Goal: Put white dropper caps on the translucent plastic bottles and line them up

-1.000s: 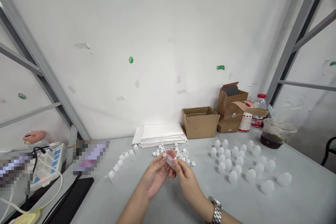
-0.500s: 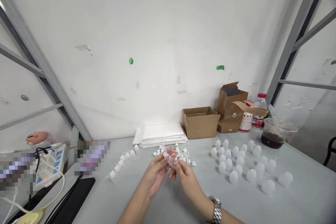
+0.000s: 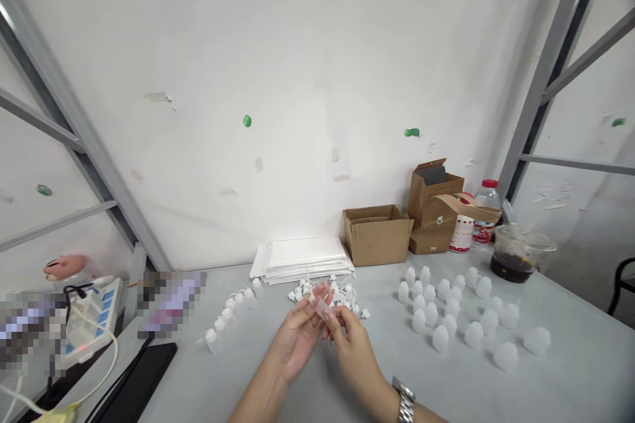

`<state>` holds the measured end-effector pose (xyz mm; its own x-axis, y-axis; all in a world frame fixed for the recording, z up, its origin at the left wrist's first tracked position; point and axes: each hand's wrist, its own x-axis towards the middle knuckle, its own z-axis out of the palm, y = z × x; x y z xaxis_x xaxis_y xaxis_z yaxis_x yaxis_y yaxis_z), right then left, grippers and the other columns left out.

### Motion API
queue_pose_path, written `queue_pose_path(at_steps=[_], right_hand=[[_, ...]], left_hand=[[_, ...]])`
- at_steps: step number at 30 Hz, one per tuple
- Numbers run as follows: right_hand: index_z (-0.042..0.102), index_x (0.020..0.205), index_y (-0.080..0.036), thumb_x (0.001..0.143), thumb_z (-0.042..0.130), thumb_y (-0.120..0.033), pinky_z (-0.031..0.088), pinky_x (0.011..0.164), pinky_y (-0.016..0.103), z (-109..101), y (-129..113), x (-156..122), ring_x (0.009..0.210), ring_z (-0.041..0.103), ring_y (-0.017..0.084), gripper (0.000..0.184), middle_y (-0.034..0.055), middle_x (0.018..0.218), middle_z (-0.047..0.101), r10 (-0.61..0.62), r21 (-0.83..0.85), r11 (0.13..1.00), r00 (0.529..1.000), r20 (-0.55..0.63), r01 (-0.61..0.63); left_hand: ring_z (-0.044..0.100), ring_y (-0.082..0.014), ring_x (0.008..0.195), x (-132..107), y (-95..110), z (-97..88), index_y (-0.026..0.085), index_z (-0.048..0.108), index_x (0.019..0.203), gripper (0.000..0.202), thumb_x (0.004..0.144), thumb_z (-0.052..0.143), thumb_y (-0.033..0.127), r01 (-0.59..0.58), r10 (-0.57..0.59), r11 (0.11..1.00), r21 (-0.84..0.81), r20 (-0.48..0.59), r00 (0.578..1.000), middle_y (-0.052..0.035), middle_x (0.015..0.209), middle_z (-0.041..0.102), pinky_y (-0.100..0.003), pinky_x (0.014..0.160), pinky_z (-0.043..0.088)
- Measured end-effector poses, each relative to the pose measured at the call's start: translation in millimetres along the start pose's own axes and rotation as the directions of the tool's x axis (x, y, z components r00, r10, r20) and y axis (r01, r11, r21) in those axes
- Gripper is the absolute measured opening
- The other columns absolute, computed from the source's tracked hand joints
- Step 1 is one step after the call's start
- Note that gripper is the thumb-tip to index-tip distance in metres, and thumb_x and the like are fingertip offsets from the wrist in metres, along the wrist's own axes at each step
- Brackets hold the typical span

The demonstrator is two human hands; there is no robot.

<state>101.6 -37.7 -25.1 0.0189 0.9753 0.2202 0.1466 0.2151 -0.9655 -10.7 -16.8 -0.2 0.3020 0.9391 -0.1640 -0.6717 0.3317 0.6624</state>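
Logging the left hand (image 3: 297, 337) and right hand (image 3: 353, 344) close together over the grey table (image 3: 570, 377), we have a small clear plastic bottle (image 3: 323, 309) tilted between them, above the tabletop, with the fingers of both hands closed on it. Silver wristwatch (image 3: 405, 402) on the right wrist. Just past the fingertips sits a heap of small white plastic pieces (image 3: 300, 293). We log a line of small white-capped bottles (image 3: 225, 317) lying to the left, and standing rows of dome-shaped frosted plastic pieces (image 3: 446, 307) to the right. Farther back: a stack of white bags (image 3: 305, 258), an open cardboard box (image 3: 374, 238), and a plastic cup of dark liquid (image 3: 513, 263) near the white wall (image 3: 297, 66).
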Motion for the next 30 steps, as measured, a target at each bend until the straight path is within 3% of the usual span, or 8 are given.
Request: queue_pose_path(at_steps=[4, 9, 13, 19, 26, 30], right_hand=[[0.053, 0.07, -0.02, 0.08, 0.043, -0.052, 0.038, 0.063, 0.028, -1.1, 0.8, 2.4, 0.066, 0.049, 0.018, 0.035, 0.0025, 0.067, 0.056, -0.014, 0.019, 1.0, 1.0, -0.021, 0.014], [0.048, 0.061, -0.02, 0.075, 0.037, -0.065, 0.038, 0.055, 0.027, -3.6, -2.2, 11.3, 0.051, 0.047, 0.015, 0.048, -0.0011, 0.05, 0.05, 0.029, 0.247, 0.967, 0.992, 0.123, -0.059], [0.048, 0.061, -0.019, 0.074, 0.039, -0.066, 0.038, 0.054, 0.027, -4.7, -1.6, 14.4, 0.049, 0.047, 0.014, 0.049, -0.001, 0.048, 0.052, 0.028, 0.306, 0.949, 0.989, 0.146, -0.072], [0.048, 0.062, -0.02, 0.079, 0.038, -0.06, 0.037, 0.057, 0.027, -4.4, 0.8, 11.3, 0.054, 0.047, 0.014, 0.045, -0.0013, 0.053, 0.051, 0.003, 0.216, 0.976, 0.995, 0.099, -0.025], [0.05, 0.063, -0.02, 0.083, 0.038, -0.051, 0.035, 0.061, 0.027, -5.6, -0.8, 6.6, 0.061, 0.047, 0.016, 0.039, -0.0005, 0.057, 0.054, -0.043, -0.023, 0.999, 0.999, 0.0, 0.043], [0.054, 0.063, -0.021, 0.082, 0.04, -0.052, 0.036, 0.062, 0.027, -5.0, -0.7, 6.5, 0.062, 0.048, 0.017, 0.039, 0.0, 0.057, 0.056, -0.061, -0.054, 0.997, 0.997, -0.04, 0.059]], left_hand=[[0.048, -0.0204, 0.114, -1.9, -2.1, 3.2, 0.02, 0.061, 0.104, 0.028, 0.077, 0.056, 0.016, 0.0, 0.0, 0.999, 0.045, 0.016, 1.0, -0.0052, 0.126, 0.053, -0.023, 0.069, 0.045], [0.06, -0.0208, 0.089, -2.1, -1.7, 8.2, 0.021, 0.051, 0.119, 0.041, 0.079, 0.053, 0.034, 0.014, -0.015, 0.999, 0.047, 0.018, 1.0, -0.0103, 0.117, 0.059, -0.027, 0.055, 0.043], [0.061, -0.0207, 0.08, -2.5, 3.1, 8.3, 0.017, 0.047, 0.123, 0.043, 0.081, 0.046, 0.029, 0.06, -0.059, 0.998, -0.014, 0.082, 0.995, -0.0123, 0.114, 0.06, -0.031, 0.059, 0.044], [0.058, -0.0225, 0.096, -2.8, 5.2, 6.9, 0.013, 0.045, 0.124, 0.046, 0.079, 0.046, 0.022, 0.041, -0.04, 0.999, -0.018, 0.052, 0.998, -0.0128, 0.112, 0.062, -0.031, 0.071, 0.043], [0.056, -0.0238, 0.101, -2.4, 4.9, 8.8, 0.011, 0.046, 0.123, 0.047, 0.077, 0.044, 0.019, 0.042, -0.042, 0.999, -0.03, 0.018, 0.999, -0.0139, 0.111, 0.062, -0.029, 0.067, 0.043], [0.057, -0.0231, 0.099, -2.6, 5.9, 9.5, 0.01, 0.047, 0.122, 0.046, 0.077, 0.043, 0.019, 0.061, -0.06, 0.996, -0.062, 0.01, 0.998, -0.0139, 0.108, 0.063, -0.03, 0.068, 0.042]])
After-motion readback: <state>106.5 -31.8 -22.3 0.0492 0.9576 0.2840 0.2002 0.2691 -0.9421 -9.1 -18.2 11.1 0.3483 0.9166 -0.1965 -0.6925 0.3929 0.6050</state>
